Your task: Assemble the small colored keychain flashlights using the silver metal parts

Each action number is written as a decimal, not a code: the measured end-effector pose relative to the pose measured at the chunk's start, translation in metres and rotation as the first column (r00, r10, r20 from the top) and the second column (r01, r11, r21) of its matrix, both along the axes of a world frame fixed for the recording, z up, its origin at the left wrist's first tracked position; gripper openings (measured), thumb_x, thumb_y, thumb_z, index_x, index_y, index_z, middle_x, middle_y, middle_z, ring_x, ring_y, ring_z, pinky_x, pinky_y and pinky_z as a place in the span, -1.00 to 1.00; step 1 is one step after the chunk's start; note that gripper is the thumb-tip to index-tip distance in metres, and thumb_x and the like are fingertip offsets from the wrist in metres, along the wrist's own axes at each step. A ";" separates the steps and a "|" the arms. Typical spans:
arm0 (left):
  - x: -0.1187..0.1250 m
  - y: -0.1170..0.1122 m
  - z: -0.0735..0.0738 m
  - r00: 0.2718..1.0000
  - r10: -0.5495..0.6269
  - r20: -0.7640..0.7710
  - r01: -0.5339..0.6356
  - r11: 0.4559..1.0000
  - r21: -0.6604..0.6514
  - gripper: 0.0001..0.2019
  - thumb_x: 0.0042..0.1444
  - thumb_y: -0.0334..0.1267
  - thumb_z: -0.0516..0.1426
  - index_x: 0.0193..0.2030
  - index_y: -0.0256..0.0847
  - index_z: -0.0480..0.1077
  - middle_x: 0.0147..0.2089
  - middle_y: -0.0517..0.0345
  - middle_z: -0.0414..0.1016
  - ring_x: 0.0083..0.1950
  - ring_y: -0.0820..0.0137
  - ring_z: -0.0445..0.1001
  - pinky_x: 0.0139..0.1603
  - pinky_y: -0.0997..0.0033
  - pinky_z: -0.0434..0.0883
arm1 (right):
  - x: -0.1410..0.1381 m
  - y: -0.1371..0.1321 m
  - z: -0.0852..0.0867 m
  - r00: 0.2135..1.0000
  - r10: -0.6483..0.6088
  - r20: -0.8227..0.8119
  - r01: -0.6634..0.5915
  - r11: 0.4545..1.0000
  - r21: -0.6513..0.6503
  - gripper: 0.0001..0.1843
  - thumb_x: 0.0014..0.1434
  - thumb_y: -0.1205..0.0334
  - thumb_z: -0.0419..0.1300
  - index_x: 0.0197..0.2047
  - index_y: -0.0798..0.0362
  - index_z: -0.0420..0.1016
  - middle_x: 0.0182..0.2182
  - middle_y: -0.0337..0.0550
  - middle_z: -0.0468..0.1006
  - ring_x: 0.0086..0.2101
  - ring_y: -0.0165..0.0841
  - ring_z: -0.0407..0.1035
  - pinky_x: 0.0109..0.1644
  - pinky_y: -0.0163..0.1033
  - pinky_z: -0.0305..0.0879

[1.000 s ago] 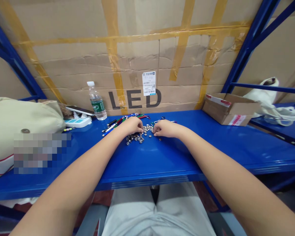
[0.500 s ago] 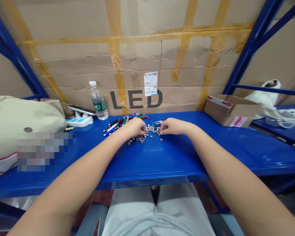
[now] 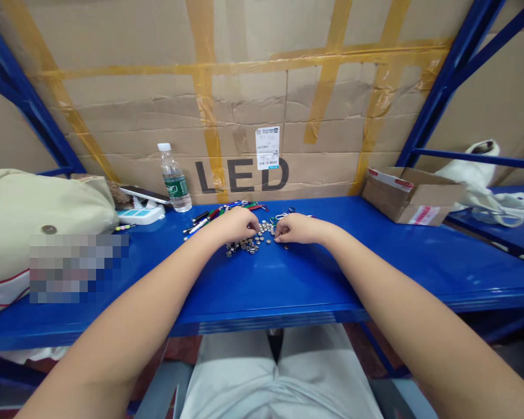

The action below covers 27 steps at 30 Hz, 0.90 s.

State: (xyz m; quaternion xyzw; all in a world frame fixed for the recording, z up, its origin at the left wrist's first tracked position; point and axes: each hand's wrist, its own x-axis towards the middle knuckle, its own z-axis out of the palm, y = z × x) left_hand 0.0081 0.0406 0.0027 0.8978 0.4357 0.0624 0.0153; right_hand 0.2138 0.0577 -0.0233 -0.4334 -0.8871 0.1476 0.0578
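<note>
My left hand (image 3: pixel 241 224) is over the blue table with its fingers curled and pinched, at the left side of a spread of small round silvery discs that look like button cells (image 3: pixel 265 226). What its fingertips hold, if anything, is too small to tell. Facing it, my right hand (image 3: pixel 294 228) has its fingers closed and fingertips down among the discs on their right side; its grip is hidden. Just below my left hand lies a heap of small shiny metal pieces (image 3: pixel 244 248). Slim coloured metal tubes with clips (image 3: pixel 209 220) lie behind my left forearm.
A water bottle (image 3: pixel 175 183), a white power strip (image 3: pixel 142 215) and a beige bag (image 3: pixel 48 203) stand on the left. An open cardboard box (image 3: pixel 408 195) is at the right. A large taped cardboard sheet (image 3: pixel 244 105) rises behind the blue table (image 3: pixel 271 285).
My right hand has moved slightly left and down, closer to my left hand. My left hand has shifted only a little, its fingertips rising slightly off the discs.
</note>
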 end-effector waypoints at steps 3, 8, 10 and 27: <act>-0.003 0.002 0.001 0.999 0.039 0.031 -0.040 0.999 0.019 -0.79 -0.01 -0.36 0.10 -0.28 -0.17 0.55 -0.22 0.17 0.58 -0.22 0.40 0.47 -0.23 0.50 0.29 | -0.002 0.000 -0.001 1.000 0.004 -0.005 -0.004 1.000 0.015 -0.83 0.02 0.26 0.16 -0.31 0.05 0.55 -0.39 -0.20 0.60 -0.40 -0.39 0.43 -0.37 -0.37 0.24; -0.001 -0.001 0.000 0.998 0.067 0.003 -0.065 0.982 -0.177 -0.81 -0.04 -0.12 0.20 -0.34 -0.16 0.55 -0.38 0.21 0.57 -0.38 0.45 0.43 -0.39 0.52 0.24 | -0.006 -0.007 0.003 1.000 0.001 0.005 -0.001 0.999 0.032 -0.81 -0.05 0.33 0.18 -0.30 0.07 0.54 -0.41 -0.19 0.59 -0.42 -0.39 0.42 -0.38 -0.37 0.23; 0.003 -0.003 0.000 0.996 0.089 -0.030 -0.093 0.979 -0.183 -0.82 -0.07 -0.11 0.22 -0.38 -0.16 0.55 -0.41 0.21 0.57 -0.41 0.45 0.42 -0.42 0.51 0.23 | -0.008 -0.009 0.005 1.000 0.016 0.005 -0.016 0.998 0.062 -0.82 -0.06 0.33 0.19 -0.31 0.07 0.53 -0.41 -0.18 0.58 -0.43 -0.40 0.40 -0.40 -0.37 0.21; 0.013 -0.001 -0.006 0.993 0.115 -0.019 -0.116 0.980 -0.161 -0.92 -0.11 -0.26 0.25 -0.43 -0.17 0.52 -0.45 0.21 0.55 -0.43 0.43 0.44 -0.41 0.50 0.27 | -0.005 -0.014 0.009 0.997 0.069 -0.028 -0.067 0.996 0.050 -0.89 -0.04 0.36 0.20 -0.40 0.07 0.55 -0.45 -0.24 0.58 -0.43 -0.41 0.41 -0.37 -0.39 0.23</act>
